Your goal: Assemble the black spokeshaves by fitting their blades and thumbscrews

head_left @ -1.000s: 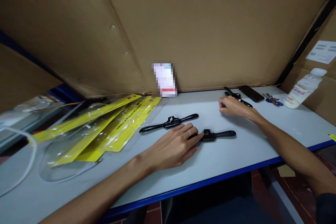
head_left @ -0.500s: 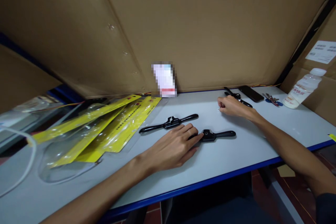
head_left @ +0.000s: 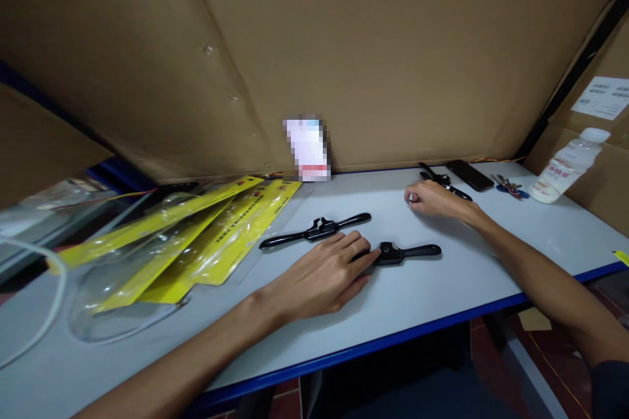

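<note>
My left hand [head_left: 329,273] is closed on the left handle of a black spokeshave [head_left: 390,253] lying on the table; its right handle points free to the right. Behind that hand lies a second black spokeshave [head_left: 322,229], apart from my fingers. My right hand [head_left: 427,200] hovers low over the table with thumb and fingers pinched. A small shiny bit [head_left: 409,203] shows at its fingertips, too small to name. Just past my right hand, partly covered by it, rests another black spokeshave [head_left: 459,192].
Yellow cards in clear plastic packaging [head_left: 236,236] spread over the left side. At the back, a lit, blurred phone screen [head_left: 309,150] leans on the cardboard wall [head_left: 373,65]. A dark phone [head_left: 470,175], keys [head_left: 510,186] and a plastic bottle [head_left: 565,167] stand to the right.
My right hand has shifted very slightly left, its fingertips turned a little downward. My left hand and the spokeshaves stay put.
</note>
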